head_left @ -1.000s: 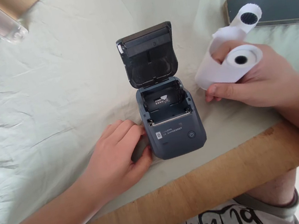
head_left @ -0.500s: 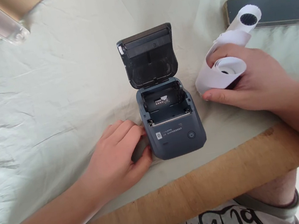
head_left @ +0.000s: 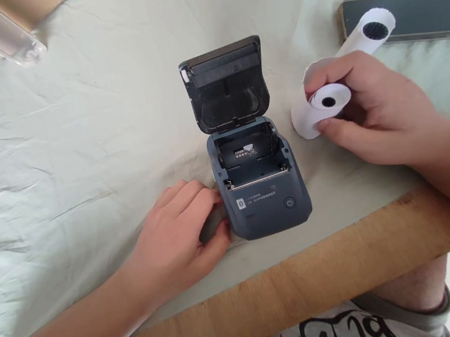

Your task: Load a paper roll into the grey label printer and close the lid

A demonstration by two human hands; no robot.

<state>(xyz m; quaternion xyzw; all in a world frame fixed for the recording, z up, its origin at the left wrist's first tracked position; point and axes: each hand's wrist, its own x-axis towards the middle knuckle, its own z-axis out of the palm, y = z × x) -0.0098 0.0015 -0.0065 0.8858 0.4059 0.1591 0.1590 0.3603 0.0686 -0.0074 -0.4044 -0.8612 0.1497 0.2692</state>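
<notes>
A dark blue label printer (head_left: 269, 215) rests in the middle with its black lid (head_left: 230, 91) raised. Its paper bay (head_left: 243, 151) shows bare, with a small printed sticker inside. My left hand (head_left: 179, 232) is curled against the printer's left side, thumb and forefinger at the edge; its other fingertips are hidden. To the printer's right, my right hand (head_left: 373, 105) grips a roll of white paper (head_left: 335, 95) by thumb and fingers. A loose strip of that paper (head_left: 305, 119) curls out to the left of the fingers. Behind the hand lies another white roll (head_left: 380, 18) with a dark core.
A phone (head_left: 431, 13) lies at the back right, partly behind the second roll. A clear plastic piece (head_left: 12, 40) and brown cardboard (head_left: 37, 4) are at the upper left. Pale wrinkled cloth (head_left: 111, 95) covers the table, whose wooden edge (head_left: 278, 285) runs along the front.
My right hand has wound the loose paper tighter and turned the roll, so its dark core now shows plainly. The left hand and printer are nearly unchanged.
</notes>
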